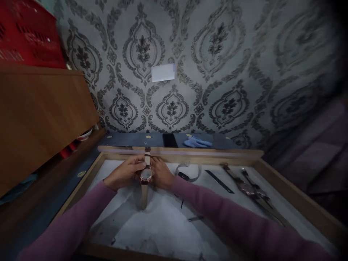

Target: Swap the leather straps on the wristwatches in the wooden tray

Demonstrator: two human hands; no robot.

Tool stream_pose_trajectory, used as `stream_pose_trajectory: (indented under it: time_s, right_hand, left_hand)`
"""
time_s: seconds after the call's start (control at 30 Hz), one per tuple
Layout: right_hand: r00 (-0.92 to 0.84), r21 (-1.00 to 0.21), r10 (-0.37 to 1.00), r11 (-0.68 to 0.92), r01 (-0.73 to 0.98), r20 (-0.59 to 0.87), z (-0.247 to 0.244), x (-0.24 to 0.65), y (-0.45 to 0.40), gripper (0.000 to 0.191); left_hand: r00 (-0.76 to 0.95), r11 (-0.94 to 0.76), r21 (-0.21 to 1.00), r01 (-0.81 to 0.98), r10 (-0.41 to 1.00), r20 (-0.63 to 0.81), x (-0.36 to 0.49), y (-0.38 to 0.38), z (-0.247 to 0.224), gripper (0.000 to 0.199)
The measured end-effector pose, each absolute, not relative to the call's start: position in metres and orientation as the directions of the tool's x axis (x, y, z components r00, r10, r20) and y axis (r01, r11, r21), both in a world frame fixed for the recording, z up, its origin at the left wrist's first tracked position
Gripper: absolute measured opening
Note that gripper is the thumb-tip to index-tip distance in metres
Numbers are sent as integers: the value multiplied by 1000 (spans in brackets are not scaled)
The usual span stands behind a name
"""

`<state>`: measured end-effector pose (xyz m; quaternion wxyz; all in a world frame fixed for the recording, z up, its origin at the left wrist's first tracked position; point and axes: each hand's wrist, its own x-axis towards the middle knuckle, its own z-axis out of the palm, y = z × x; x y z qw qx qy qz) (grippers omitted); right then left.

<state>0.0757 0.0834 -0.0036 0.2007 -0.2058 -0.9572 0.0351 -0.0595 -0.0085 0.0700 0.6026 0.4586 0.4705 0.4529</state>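
Observation:
A wristwatch (146,175) with a round, light face and a brown and beige strap is held up over a wooden tray (179,158) with a white bottom. My left hand (125,172) pinches the strap just above the watch face, the thumb lying across it. Close behind the watch on its right side, my right hand (161,173) has its fingers curled; whether they grip the strap or something else is hidden. One end of the strap points up toward the wall, and the other hangs down toward the tray bottom.
Right of my hands in the tray lie a grey-strapped watch (183,176), a dark flat strip (219,181), more watches (247,189) and a small tool (195,219). Behind the tray are a black phone (170,140) and blue gloves (197,141). A wooden cabinet (46,123) stands left.

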Motion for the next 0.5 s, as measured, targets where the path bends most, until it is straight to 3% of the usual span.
stream_pose_trajectory:
  time_s: [0.3,0.4,0.5]
  right_hand:
    - [-789,-173,484,874,453,379,20,116,46,32]
    - [-787,-176,461,887,428,410,31,159,30,18]
    - [-827,-265,470,878,399,309,37,207,19,22]
  left_hand:
    - [162,191,964,-185,973,-162,-26,-11,70,35]
    - [182,226,963,-145,963,-199,-15,-13,58,32]
    - [133,314,948,-57,943,-304,-10,-11,40,30]
